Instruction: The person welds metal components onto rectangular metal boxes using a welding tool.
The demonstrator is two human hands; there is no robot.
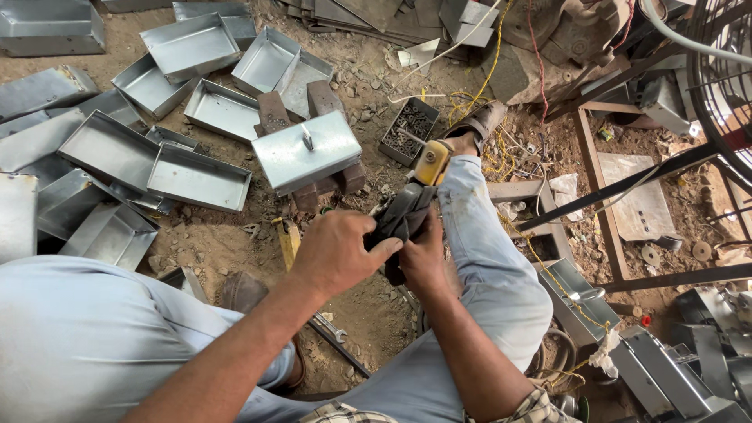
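Note:
My left hand (338, 252) and my right hand (423, 257) both grip a dark electrode holder (401, 215) with a yellow end (432, 162), held above my right knee. In front of me a shiny metal box lid with a small handle (307, 150) rests on bricks (274, 111). A wrench (330, 329) lies on the dirt below my hands.
Several open sheet-metal trays (196, 178) are piled at the left and back. A small box of bolts (410, 129) sits beyond the lid. Yellow cable (492, 70), metal frames (619, 188), a fan guard (724, 86) and scrap crowd the right side.

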